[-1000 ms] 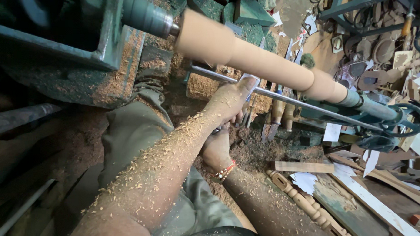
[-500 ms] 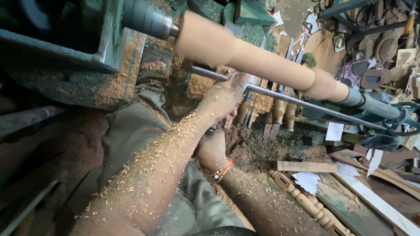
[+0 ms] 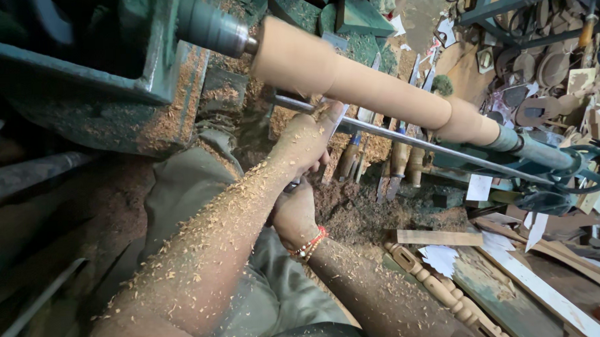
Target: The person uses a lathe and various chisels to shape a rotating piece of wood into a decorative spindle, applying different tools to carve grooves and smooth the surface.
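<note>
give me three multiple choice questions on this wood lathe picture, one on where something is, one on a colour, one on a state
1. Where does the left hand rest?
A. on the long metal bar below the wooden workpiece
B. on the handwheel
C. flat on the floor

2. What colour is the lathe frame?
A. red
B. green
C. yellow

3. In what state are the person's forearms?
A. wet with paint
B. wrapped in long sleeves
C. bare and coated with wood shavings

Answers:
1. A, the fingers lie against the bar just under the workpiece, ahead of the right hand, which is lower and closed around a tool handle.
2. B, the frame and headstock are painted green under the sawdust.
3. C, pale chips cling to bare skin along both arms.
</note>
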